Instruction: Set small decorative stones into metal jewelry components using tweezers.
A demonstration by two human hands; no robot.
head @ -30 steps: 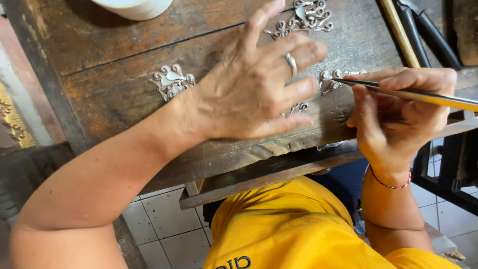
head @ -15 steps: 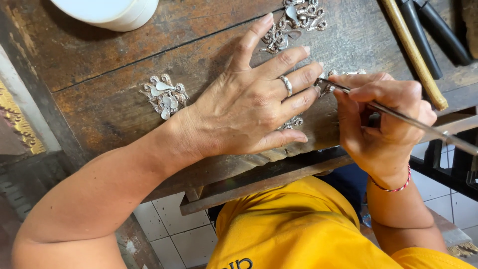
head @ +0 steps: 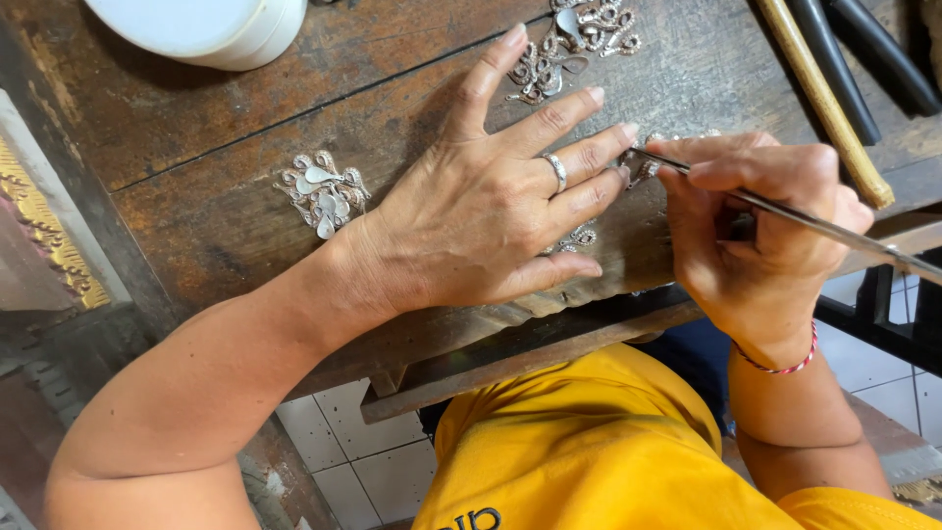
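A craftsperson at a worn wooden bench (head: 196, 177), seen from above. L to R: a white round container (head: 196, 25) at the top edge; a loose silver filigree piece (head: 322, 191) lying apart from the hands; left hand (head: 491, 211), ringed, flat on the wood w/ fingers spread, pinning a small silver filigree piece (head: 643, 167) at its fingertips. Since a sec ago the hand has slid slightly and the thin metal tool (head: 785, 211) has swung lower, its tip now at that piece, so fine work on it looks under way. Right hand (head: 756, 236) has a closed pinch grip on the tool. Hidden: most of the worked piece, under the fingers; another piece (head: 581, 238) peeks from beneath the left hand; tool end and wooden handle (head: 824, 103) cut off.
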